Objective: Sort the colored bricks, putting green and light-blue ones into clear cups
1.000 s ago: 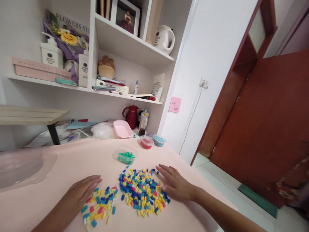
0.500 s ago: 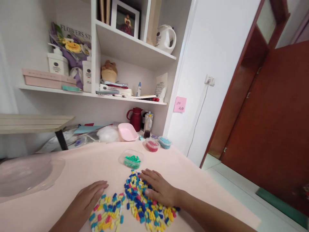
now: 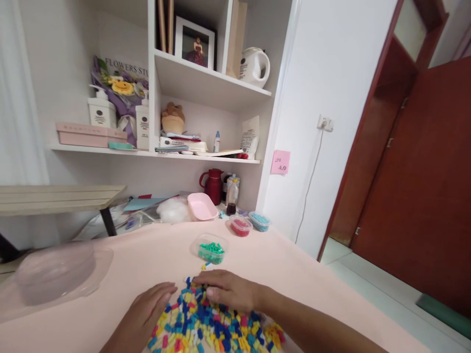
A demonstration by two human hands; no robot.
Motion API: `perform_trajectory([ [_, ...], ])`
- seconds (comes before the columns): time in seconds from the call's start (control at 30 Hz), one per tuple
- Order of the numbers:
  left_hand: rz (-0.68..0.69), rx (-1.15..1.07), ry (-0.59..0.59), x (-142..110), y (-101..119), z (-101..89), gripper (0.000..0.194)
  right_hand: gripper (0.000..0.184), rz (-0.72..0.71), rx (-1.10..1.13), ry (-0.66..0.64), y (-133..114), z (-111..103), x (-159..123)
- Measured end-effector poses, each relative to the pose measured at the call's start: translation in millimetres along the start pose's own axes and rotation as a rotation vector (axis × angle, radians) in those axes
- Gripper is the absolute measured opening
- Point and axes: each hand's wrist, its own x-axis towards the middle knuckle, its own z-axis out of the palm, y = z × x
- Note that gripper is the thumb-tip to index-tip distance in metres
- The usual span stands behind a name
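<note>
A spread of small coloured blocks (image 3: 217,326), mostly blue, yellow, teal and pink, lies on the pale pink tabletop (image 3: 147,255). My right hand (image 3: 231,290) rests palm down over the far right part of the blocks, its fingers stretched to the left. At the left edge of the spread lies my left hand (image 3: 147,309), fingers extended and held side by side, thumb side toward the blocks. Neither hand grips anything that I can see. Just beyond my right hand stands a clear tub (image 3: 211,249) of green blocks.
Tubs of red pieces (image 3: 241,225) and light blue pieces (image 3: 259,221) stand at the far right edge. A clear plastic container (image 3: 55,269) lies at the left. Behind are a pink basin (image 3: 202,207), a red jug (image 3: 213,186) and a bottle (image 3: 232,197).
My right hand has swept left and nearer, pushing blocks with it. The two separate groups of blocks have merged into one spread. The view has tilted slightly.
</note>
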Motion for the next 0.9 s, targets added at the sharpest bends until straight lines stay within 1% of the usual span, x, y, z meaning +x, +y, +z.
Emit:
perform_trajectory([
  [0.07,-0.029,-0.025,0.009,-0.8,7.7,-4.3,0.046,0.062,-0.007,0.067,0.081,0.6,-2.8,2.2],
  [0.13,-0.062,-0.034,0.017,-1.9,12.6,-7.2,0.045,0.064,0.018,0.096,0.163,9.2,-4.7,3.9],
  [0.27,-0.095,-0.042,0.009,-2.6,14.8,-9.3,0.044,0.068,0.077,0.127,0.298,41.4,-7.5,9.0],
  [0.37,-0.106,-0.049,0.000,-1.1,12.7,-9.6,0.044,0.071,0.120,0.139,0.351,59.2,-9.1,13.2],
  [0.4,-0.113,-0.052,-0.006,-0.5,12.1,-10.0,0.044,0.071,0.121,0.132,0.342,60.8,-9.3,14.2],
  [0.47,-0.129,-0.061,-0.015,0.6,12.0,-11.4,0.046,0.071,0.101,0.101,0.274,56.7,-9.1,15.1],
  [0.6,-0.145,-0.073,-0.039,1.6,18.9,-16.8,0.049,0.065,0.103,0.094,0.082,28.3,-9.0,10.5],
  [0.67,-0.152,-0.076,-0.049,1.3,24.5,-19.5,0.049,0.064,0.139,0.143,0.063,13.4,-12.7,1.5],
  [0.73,-0.161,-0.077,-0.049,0.6,28.2,-21.4,0.050,0.064,0.179,0.168,0.095,3.4,-19.8,-15.2],
  [0.8,-0.170,-0.071,-0.049,-0.1,27.3,-21.8,0.052,0.066,0.210,0.144,0.098,-0.7,-28.7,-41.1],
  [0.83,-0.175,-0.065,-0.048,-0.3,24.6,-21.3,0.053,0.070,0.228,0.116,0.082,-1.1,-33.1,-57.2],
  [0.9,-0.184,-0.061,-0.036,-0.1,15.3,-18.4,0.055,0.084,0.288,0.035,0.034,-0.7,-40.1,-93.1],
])
